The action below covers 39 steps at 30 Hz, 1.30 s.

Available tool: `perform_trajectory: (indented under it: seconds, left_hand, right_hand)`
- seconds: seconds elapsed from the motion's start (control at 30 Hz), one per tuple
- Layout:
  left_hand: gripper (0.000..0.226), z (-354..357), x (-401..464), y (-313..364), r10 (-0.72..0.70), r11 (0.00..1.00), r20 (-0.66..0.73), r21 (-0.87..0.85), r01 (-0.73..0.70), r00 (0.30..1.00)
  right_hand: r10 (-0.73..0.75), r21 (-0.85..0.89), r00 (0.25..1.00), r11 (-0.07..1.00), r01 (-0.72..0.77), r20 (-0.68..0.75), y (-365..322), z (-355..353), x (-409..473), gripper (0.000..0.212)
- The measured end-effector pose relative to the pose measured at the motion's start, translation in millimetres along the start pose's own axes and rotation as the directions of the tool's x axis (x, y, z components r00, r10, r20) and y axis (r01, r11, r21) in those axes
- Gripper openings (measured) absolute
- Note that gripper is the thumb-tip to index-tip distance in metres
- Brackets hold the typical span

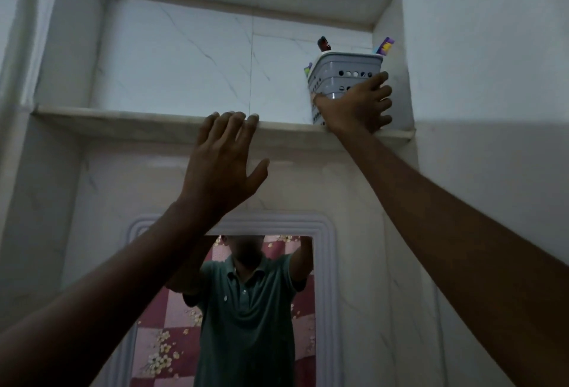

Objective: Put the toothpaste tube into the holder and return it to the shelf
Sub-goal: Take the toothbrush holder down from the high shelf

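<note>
A grey perforated plastic holder [345, 71] stands on the marble shelf [123, 120] at the right end of the wall niche. My right hand [358, 106] is wrapped around its lower front, fingers on its right side and thumb on its left. A purple and yellow tube end [385, 45] sticks out of the holder's right corner, and a dark brush head [324, 43] rises at its back left. Another coloured tip [307, 69] shows at the holder's left edge. My left hand [224, 162] is open, fingertips resting on the shelf's front edge.
The niche's right wall [397, 79] is close beside the holder. A white-framed mirror [326, 263] hangs below the shelf and reflects a person in a green polo shirt. A white pipe [21, 32] runs up the left wall.
</note>
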State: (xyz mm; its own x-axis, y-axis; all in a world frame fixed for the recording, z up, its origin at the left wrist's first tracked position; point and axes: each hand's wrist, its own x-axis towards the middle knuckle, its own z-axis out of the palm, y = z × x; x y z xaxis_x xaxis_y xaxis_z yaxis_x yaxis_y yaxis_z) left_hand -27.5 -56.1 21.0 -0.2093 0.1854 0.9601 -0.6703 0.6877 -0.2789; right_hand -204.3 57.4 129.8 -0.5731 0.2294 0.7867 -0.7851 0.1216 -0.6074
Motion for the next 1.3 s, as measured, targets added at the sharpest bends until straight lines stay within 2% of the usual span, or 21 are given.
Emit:
perform_trajectory:
  seconds: [0.3, 0.5, 0.7, 0.8, 0.97, 1.13, 1.2, 1.3]
  left_hand:
    - [0.074, 0.5, -0.6, -2.7, -0.001, 0.999, 0.006, -0.039, 0.001, 1.0]
    - [0.074, -8.1, 1.4, -2.4, -0.017, 0.995, 0.075, -0.101, 0.025, 0.997]
    - [0.08, -23.7, 5.6, -3.1, -0.023, 0.987, 0.175, -0.154, 0.05, 0.984]
    - [0.08, -35.5, 5.7, -3.0, -0.037, 0.977, 0.223, -0.197, 0.083, 0.974]
    - [0.076, -61.1, -24.2, 5.8, -0.068, 0.962, 0.24, -0.241, 0.128, 0.968]
    - [0.071, -84.3, -86.3, 26.8, -0.051, 0.924, 0.299, -0.347, 0.159, 0.953]
    - [0.068, -88.2, -119.5, 34.4, -0.04, 0.904, 0.363, -0.384, 0.189, 0.931]
    - [0.064, -89.1, -170.9, 43.9, -0.013, 0.878, 0.426, -0.429, 0.215, 0.904]
  right_hand:
    - [-0.012, 0.142, 1.0, 0.99, 0.015, -0.025, -35.5, -14.9, -2.2, 0.127]
    - [-0.052, 0.214, 0.998, 0.976, 0.044, 0.032, -63.6, -56.3, -12.9, 0.115]
    - [-0.116, 0.278, 0.988, 0.957, 0.085, 0.098, -60.9, -111.9, -39.6, 0.108]
    - [-0.142, 0.326, 0.982, 0.941, 0.094, 0.126, -44.9, -131.7, -59.9, 0.106]
    - [-0.135, 0.379, 0.971, 0.924, 0.052, 0.197, -4.5, -154.7, -104.8, 0.118]
    - [-0.128, 0.391, 0.956, 0.92, 0.015, 0.265, 55.3, -162.9, -168.0, 0.115]
    - [-0.114, 0.361, 0.939, 0.932, -0.011, 0.324, 82.2, -163.1, -201.0, 0.115]
    - [-0.082, 0.314, 0.927, 0.949, -0.041, 0.367, 124.4, -163.6, -247.4, 0.105]
